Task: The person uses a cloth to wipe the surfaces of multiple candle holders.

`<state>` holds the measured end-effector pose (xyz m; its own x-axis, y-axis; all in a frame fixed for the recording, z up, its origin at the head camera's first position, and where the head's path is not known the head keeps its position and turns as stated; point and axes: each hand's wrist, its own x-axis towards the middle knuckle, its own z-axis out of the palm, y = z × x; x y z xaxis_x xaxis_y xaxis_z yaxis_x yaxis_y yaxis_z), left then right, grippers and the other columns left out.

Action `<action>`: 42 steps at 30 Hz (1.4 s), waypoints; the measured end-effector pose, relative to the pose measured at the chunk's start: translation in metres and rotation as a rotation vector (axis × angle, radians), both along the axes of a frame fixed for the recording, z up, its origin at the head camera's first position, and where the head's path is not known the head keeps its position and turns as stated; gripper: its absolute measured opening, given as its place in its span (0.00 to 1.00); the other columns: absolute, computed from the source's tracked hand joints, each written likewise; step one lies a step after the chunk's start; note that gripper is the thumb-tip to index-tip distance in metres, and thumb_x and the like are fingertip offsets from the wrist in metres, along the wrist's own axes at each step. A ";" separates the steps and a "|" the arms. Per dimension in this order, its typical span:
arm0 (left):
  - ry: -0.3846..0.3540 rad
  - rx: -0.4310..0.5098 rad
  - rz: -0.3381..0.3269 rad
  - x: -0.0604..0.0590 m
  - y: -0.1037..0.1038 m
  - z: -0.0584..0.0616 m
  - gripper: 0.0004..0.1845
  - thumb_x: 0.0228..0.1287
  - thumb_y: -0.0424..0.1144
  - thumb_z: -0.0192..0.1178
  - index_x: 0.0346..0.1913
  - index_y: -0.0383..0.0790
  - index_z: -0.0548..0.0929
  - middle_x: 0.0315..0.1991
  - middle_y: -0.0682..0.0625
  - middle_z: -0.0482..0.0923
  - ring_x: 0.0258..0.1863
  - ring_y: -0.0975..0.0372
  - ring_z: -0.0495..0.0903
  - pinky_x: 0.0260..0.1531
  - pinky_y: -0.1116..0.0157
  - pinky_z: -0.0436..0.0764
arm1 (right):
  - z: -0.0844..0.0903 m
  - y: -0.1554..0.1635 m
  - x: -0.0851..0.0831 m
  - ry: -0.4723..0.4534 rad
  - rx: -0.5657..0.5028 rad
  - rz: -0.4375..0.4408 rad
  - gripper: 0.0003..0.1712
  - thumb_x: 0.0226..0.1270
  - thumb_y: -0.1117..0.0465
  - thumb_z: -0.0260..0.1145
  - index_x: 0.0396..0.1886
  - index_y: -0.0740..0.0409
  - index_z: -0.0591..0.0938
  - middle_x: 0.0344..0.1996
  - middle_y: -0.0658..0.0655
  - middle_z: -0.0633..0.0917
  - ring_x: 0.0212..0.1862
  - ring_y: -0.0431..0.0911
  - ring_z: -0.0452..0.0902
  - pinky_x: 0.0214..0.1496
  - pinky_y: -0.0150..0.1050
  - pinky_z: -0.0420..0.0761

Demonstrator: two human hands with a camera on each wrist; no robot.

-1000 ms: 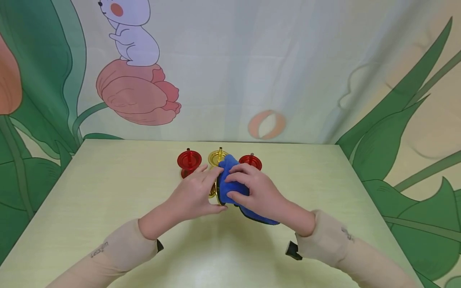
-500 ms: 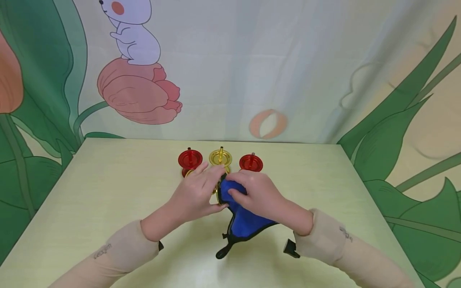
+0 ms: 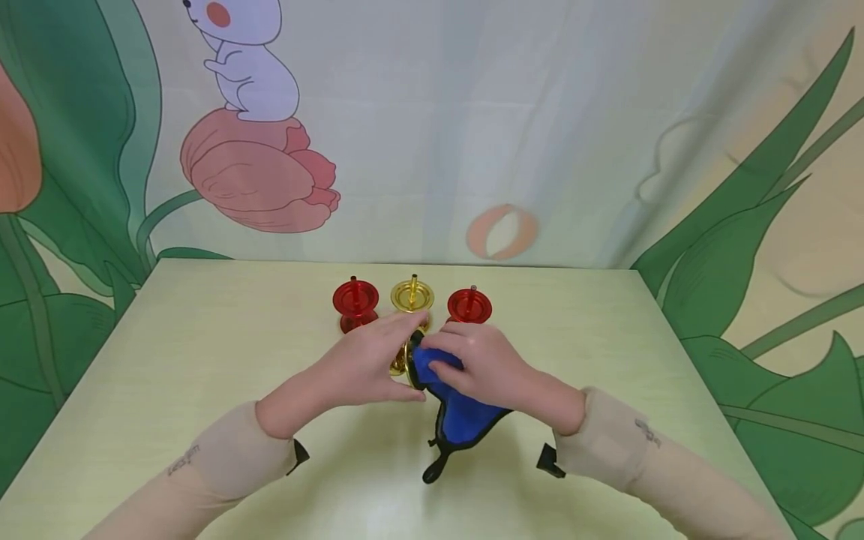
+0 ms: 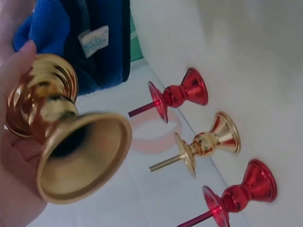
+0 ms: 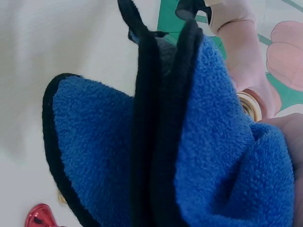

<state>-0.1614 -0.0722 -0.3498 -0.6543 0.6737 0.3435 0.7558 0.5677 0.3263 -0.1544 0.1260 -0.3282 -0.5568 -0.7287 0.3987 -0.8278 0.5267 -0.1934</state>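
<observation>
My left hand (image 3: 358, 365) grips a gold candlestick (image 4: 94, 161) tipped on its side, its hollow base facing the left wrist camera. In that view the thumb lies at the rim of the plate end and fingers curl behind. My right hand (image 3: 482, 360) pinches a blue towel (image 3: 466, 416) with black edging against the plate end. The towel's lower corner, with a black hanging loop (image 3: 435, 469), dangles over the table. In the right wrist view the folded blue pile (image 5: 213, 118) covers most of the candlestick, leaving part of its gold rim (image 5: 251, 105) showing.
Behind the hands stand a red candlestick (image 3: 355, 298) on the left, a gold one (image 3: 412, 295) in the middle and another red one (image 3: 469, 306) on the right, in a row. The pale table (image 3: 223, 360) ends at a printed curtain (image 3: 405, 150).
The towel's bunched top has dropped from above the candlestick, and its looped corner now hangs below. My right hand has shifted slightly lower. My left fingers have moved around the candlestick.
</observation>
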 end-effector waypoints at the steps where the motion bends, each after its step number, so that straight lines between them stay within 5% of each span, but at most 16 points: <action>1: 0.035 0.010 -0.001 0.000 0.001 -0.001 0.52 0.34 0.56 0.71 0.62 0.35 0.61 0.55 0.47 0.71 0.56 0.57 0.70 0.51 0.63 0.74 | -0.001 0.000 -0.002 -0.029 -0.012 -0.010 0.11 0.53 0.61 0.65 0.37 0.59 0.81 0.31 0.53 0.83 0.31 0.40 0.77 0.32 0.28 0.77; 7: 0.462 -0.013 0.050 -0.003 0.004 -0.016 0.48 0.32 0.57 0.71 0.57 0.31 0.68 0.54 0.42 0.73 0.55 0.54 0.71 0.56 0.60 0.70 | -0.008 -0.002 -0.011 -0.280 -0.109 -0.106 0.13 0.55 0.62 0.63 0.40 0.61 0.80 0.35 0.55 0.84 0.37 0.42 0.79 0.39 0.32 0.79; 9: 0.523 -0.024 0.065 -0.004 0.004 -0.020 0.49 0.32 0.59 0.70 0.57 0.31 0.68 0.54 0.42 0.73 0.56 0.54 0.70 0.56 0.59 0.70 | -0.010 -0.002 -0.013 -0.330 -0.123 -0.128 0.13 0.56 0.62 0.63 0.41 0.61 0.80 0.36 0.55 0.84 0.37 0.43 0.79 0.39 0.32 0.79; 11: 0.469 -0.033 0.065 -0.006 0.004 -0.021 0.51 0.31 0.62 0.69 0.59 0.32 0.66 0.56 0.43 0.71 0.57 0.54 0.69 0.57 0.58 0.68 | -0.012 -0.001 -0.015 -0.335 -0.107 -0.132 0.13 0.56 0.61 0.63 0.41 0.60 0.80 0.36 0.54 0.84 0.37 0.42 0.79 0.39 0.32 0.79; 18: -0.106 -0.061 0.052 -0.017 0.000 -0.015 0.56 0.35 0.67 0.62 0.66 0.40 0.56 0.59 0.49 0.68 0.57 0.58 0.67 0.56 0.59 0.70 | -0.018 0.004 -0.019 -0.115 0.036 -0.024 0.12 0.56 0.60 0.63 0.40 0.58 0.81 0.35 0.53 0.83 0.37 0.41 0.79 0.39 0.30 0.79; 21: -0.238 -0.048 0.046 -0.019 -0.001 -0.015 0.54 0.37 0.65 0.63 0.67 0.44 0.55 0.59 0.51 0.68 0.56 0.60 0.70 0.51 0.62 0.73 | -0.022 0.003 -0.020 -0.044 0.040 0.018 0.12 0.54 0.60 0.64 0.39 0.59 0.81 0.34 0.53 0.83 0.36 0.41 0.79 0.37 0.29 0.79; 24: -0.188 -0.006 0.064 -0.018 0.001 -0.019 0.51 0.36 0.59 0.68 0.65 0.44 0.59 0.56 0.51 0.71 0.53 0.60 0.71 0.49 0.63 0.75 | -0.024 0.002 -0.021 -0.053 0.006 0.008 0.12 0.53 0.61 0.64 0.38 0.59 0.81 0.33 0.53 0.83 0.35 0.41 0.78 0.36 0.29 0.79; 30: 0.276 0.016 0.117 -0.012 0.003 -0.033 0.47 0.33 0.56 0.71 0.58 0.35 0.67 0.53 0.44 0.73 0.54 0.55 0.71 0.56 0.55 0.69 | -0.024 -0.001 -0.024 -0.269 -0.119 -0.094 0.13 0.55 0.62 0.63 0.41 0.61 0.80 0.37 0.55 0.84 0.39 0.44 0.79 0.42 0.35 0.79; 32: 0.347 0.004 0.121 -0.011 0.003 -0.034 0.47 0.33 0.57 0.71 0.58 0.34 0.68 0.53 0.43 0.73 0.55 0.54 0.71 0.57 0.54 0.68 | -0.024 -0.001 -0.025 -0.307 -0.120 -0.107 0.14 0.56 0.61 0.63 0.42 0.61 0.80 0.38 0.56 0.84 0.41 0.44 0.79 0.44 0.36 0.79; 35: 0.269 -0.022 0.112 -0.011 -0.001 -0.030 0.50 0.34 0.62 0.68 0.60 0.35 0.65 0.55 0.43 0.72 0.56 0.55 0.69 0.57 0.55 0.67 | -0.023 0.001 -0.024 -0.286 -0.070 -0.090 0.14 0.57 0.61 0.62 0.42 0.60 0.80 0.38 0.55 0.84 0.40 0.43 0.79 0.43 0.34 0.79; 42: -0.178 -0.071 0.030 -0.015 -0.007 -0.010 0.55 0.35 0.71 0.57 0.65 0.39 0.59 0.60 0.48 0.67 0.59 0.57 0.67 0.54 0.59 0.72 | -0.022 0.002 -0.020 -0.064 0.027 0.072 0.12 0.54 0.60 0.65 0.39 0.58 0.81 0.34 0.53 0.83 0.37 0.41 0.78 0.38 0.29 0.79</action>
